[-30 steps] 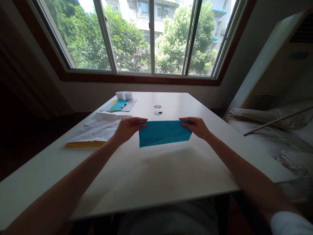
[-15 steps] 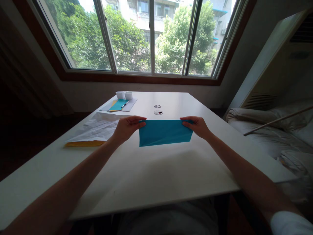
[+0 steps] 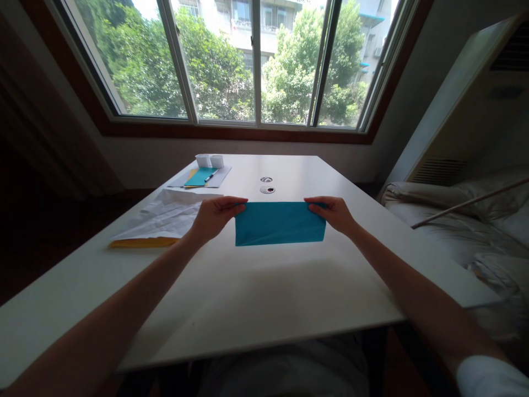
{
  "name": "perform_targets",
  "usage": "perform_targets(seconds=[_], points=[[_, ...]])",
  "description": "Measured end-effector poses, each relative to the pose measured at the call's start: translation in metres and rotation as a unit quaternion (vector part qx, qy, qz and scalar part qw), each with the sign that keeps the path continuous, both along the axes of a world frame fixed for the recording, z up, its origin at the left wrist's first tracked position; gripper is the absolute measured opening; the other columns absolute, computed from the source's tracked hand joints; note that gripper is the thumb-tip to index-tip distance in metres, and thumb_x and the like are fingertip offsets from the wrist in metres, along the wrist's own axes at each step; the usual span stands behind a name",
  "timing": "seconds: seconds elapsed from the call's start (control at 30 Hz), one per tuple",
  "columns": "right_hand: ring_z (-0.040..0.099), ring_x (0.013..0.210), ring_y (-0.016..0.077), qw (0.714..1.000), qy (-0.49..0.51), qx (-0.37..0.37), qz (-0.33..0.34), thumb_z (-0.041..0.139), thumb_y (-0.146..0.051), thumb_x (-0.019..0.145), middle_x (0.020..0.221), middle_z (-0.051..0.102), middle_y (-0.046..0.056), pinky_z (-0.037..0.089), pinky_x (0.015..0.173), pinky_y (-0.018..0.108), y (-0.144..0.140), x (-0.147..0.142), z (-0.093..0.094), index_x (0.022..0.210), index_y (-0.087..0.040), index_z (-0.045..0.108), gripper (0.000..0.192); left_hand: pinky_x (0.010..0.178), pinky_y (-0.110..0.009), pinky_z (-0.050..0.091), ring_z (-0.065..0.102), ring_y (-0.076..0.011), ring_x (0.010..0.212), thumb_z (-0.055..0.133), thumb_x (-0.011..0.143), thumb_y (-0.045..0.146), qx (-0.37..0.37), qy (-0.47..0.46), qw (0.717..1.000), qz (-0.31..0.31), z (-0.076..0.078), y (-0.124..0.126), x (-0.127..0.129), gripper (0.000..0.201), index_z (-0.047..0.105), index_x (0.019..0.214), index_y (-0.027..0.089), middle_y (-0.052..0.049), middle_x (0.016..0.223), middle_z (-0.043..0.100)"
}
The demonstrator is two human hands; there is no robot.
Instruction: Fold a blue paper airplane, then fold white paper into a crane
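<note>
A blue sheet of paper [image 3: 280, 223] is stretched between my two hands above the white table [image 3: 264, 309]. My left hand [image 3: 217, 216] pinches its upper left corner between thumb and fingers. At the upper right corner, my right hand [image 3: 331, 212] pinches it the same way. The sheet hangs down with its lower edge off the tabletop, and a soft shadow falls on the table below. Left of my left hand lies crumpled white paper [image 3: 169, 218] with a yellow-orange sheet [image 3: 142, 242] showing under its near edge.
At the far left of the table, two small white containers [image 3: 210, 160] stand behind stacked papers [image 3: 201, 177] with a pen [image 3: 211, 176] on top. Two round discs [image 3: 267, 189] lie near the middle. A sofa [image 3: 438, 220] with a stick is at the right.
The lower edge of the blue sheet has risen very slightly. Both hands keep their pinch in nearly the same place.
</note>
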State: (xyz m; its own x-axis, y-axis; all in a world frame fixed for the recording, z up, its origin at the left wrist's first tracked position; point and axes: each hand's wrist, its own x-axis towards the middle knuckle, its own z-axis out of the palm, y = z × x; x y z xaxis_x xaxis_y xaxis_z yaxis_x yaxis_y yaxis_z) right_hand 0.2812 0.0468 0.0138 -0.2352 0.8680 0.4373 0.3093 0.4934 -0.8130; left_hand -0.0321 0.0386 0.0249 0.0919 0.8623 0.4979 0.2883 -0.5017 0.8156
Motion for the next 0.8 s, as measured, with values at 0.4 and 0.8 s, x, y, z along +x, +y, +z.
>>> perform_targets(seconds=[0.4,0.8], points=[[0.061,0.082,0.0219,1.0,0.002,0.003,0.007,0.067,-0.04,0.07,0.097,0.067,0.007,0.052,0.061,0.032,0.0032,0.002,-0.0009,0.097,-0.022,0.07,0.033,0.06,-0.027,0.048,0.061,-0.0194,0.074,0.07,0.068,0.039,0.034,0.05,0.998,0.007,-0.0047,0.0044,-0.0045,0.034,0.071,0.096,0.021,-0.006,0.084,0.07],[0.06,0.082,0.0207,1.0,0.011,0.006,0.002,0.068,-0.04,0.069,0.094,0.067,0.006,0.052,0.061,0.03,0.0033,0.0011,-0.0006,0.094,-0.021,0.07,0.031,0.066,-0.034,0.051,0.063,-0.024,0.079,0.07,0.067,0.044,0.035,0.054,0.998,0.006,-0.0037,0.0041,-0.0042,0.036,0.072,0.092,0.018,-0.008,0.085,0.071]])
